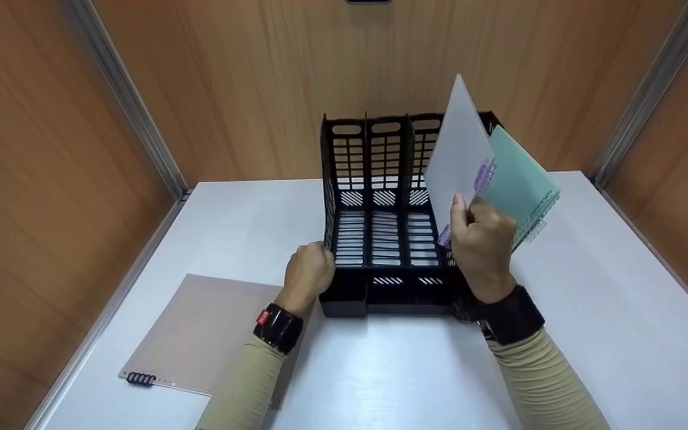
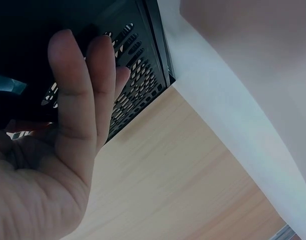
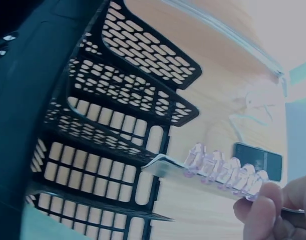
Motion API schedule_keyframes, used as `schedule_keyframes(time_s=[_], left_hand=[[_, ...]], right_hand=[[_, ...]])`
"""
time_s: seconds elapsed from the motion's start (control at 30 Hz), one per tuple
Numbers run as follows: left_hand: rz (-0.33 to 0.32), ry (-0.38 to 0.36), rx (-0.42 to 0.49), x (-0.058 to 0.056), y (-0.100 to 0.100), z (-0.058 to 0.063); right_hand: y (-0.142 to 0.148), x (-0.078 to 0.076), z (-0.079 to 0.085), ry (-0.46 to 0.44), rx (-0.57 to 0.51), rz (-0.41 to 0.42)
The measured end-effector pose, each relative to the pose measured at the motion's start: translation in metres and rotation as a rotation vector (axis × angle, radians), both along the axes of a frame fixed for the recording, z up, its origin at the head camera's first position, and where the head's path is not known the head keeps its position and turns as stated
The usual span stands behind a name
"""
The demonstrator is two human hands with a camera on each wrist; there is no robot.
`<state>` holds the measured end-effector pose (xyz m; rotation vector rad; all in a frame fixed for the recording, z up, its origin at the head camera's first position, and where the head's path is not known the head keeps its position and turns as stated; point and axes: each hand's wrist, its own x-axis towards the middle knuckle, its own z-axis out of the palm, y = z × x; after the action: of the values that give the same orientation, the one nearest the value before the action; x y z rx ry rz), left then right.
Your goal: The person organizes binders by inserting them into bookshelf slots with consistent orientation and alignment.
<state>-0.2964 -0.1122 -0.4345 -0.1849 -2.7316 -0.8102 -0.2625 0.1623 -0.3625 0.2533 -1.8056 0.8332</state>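
Note:
A black desktop file rack (image 1: pixel 404 292) with latticed dividers stands on the table. My left hand (image 1: pixel 309 270) holds its front left corner, with fingers along the outer side wall (image 2: pixel 137 65). My right hand (image 1: pixel 484 251) grips a pale notebook (image 1: pixel 458 149) by its bound edge, between two groups of purple binding rings (image 3: pixel 225 172). The notebook is tilted up over the rack's right part, its lower edge partly hidden by the hand. Just right of it, a mint-green notebook (image 1: pixel 517 173) with clear rings leans in the rightmost slot.
On the table (image 1: pixel 368 364) at the left lies a pinkish-grey notebook (image 1: pixel 212 322) with black rings, partly under the left forearm. Wood-grain panels (image 1: pixel 248 89) enclose the back and both sides. A dark rectangular device (image 3: pixel 258 160) shows behind the rack.

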Motion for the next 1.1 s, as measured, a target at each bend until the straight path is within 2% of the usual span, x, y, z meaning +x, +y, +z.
schedule_keyframes(time_s=[0.23, 0.43, 0.77, 1.1], left_hand=[[0.007, 0.01, -0.007, 0.001, 0.0, 0.0], [0.001, 0.026, -0.016, 0.0, 0.0, -0.001], [0.008, 0.016, -0.011, 0.001, 0.0, 0.001], [0.013, 0.003, -0.023, 0.001, 0.001, 0.001]], right_hand=[[0.003, -0.018, -0.024, -0.158, 0.077, 0.018], [0.006, -0.028, -0.039, -0.284, 0.143, -0.008], [0.009, -0.034, -0.048, -0.424, 0.108, -0.045], [0.011, -0.036, -0.05, -0.527, 0.113, -0.055]])
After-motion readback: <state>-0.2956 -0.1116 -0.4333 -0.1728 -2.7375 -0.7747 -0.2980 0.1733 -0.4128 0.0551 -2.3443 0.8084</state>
